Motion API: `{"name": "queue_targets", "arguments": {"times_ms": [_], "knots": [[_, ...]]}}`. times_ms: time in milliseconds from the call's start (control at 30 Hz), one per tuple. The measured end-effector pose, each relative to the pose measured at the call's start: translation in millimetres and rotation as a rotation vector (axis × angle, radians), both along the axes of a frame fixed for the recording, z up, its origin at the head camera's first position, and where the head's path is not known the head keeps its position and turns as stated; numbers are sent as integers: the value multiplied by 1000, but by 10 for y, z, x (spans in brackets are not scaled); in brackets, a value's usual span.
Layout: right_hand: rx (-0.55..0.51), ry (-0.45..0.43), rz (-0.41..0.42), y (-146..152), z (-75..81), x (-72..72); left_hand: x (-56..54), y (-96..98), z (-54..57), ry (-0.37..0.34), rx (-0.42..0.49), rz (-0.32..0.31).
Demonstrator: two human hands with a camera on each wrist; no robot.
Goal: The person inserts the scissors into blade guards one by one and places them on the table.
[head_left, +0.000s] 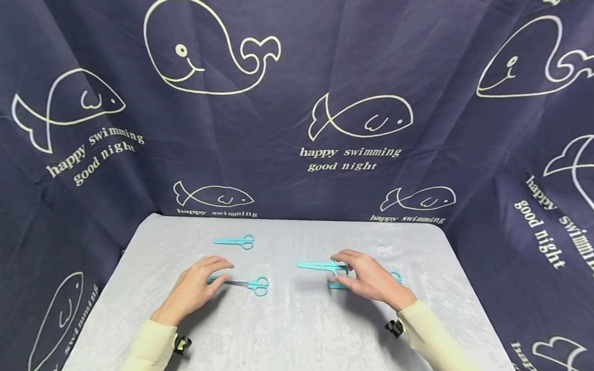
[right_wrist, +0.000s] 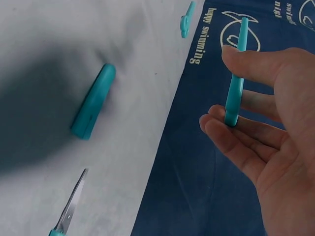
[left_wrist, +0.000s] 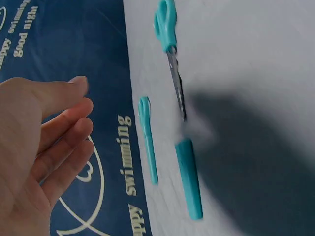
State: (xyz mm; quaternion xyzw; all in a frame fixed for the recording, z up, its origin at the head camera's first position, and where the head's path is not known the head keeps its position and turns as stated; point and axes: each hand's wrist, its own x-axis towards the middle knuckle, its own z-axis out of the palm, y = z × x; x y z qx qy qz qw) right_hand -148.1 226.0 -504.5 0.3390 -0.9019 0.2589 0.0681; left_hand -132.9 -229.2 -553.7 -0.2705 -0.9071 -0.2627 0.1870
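Note:
My right hand (head_left: 368, 276) pinches a pair of sheathed turquoise scissors (right_wrist: 233, 96) above the table. Below it lie a loose turquoise sheath (right_wrist: 94, 101) and scissors with bare blades (right_wrist: 70, 206), apart from each other; in the head view this hand partly covers them. My left hand (head_left: 197, 288) hovers with relaxed fingers and holds nothing. Under it, scissors with bare blades (left_wrist: 169, 37) lie with their tip pointing at a separate sheath (left_wrist: 189, 179). Farther back rests another pair of sheathed scissors (head_left: 235, 242).
A table with a pale grey cloth (head_left: 286, 345) carries everything. Dark blue curtains (head_left: 283, 129) with white whale and fish drawings enclose its back and sides. A black band (head_left: 182, 344) shows at the left wrist, another (head_left: 394, 329) at the right.

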Motion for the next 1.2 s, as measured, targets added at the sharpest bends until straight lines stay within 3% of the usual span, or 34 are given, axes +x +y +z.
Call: {"name": "queue_targets", "arguments": {"times_ms": [267, 567, 867, 1200], "knots": [[-25, -30, -15, 172, -31, 5, 62, -242, -89, -25, -60, 78], [-30, -32, -59, 361, -53, -24, 160, -320, -213, -97, -116, 160], [2, 16, -76, 546, -90, -147, 128, -366, -307, -59, -162, 193], [5, 40, -60, 757, -178, -371, 117, -397, -317, -87, -177, 194]]}}
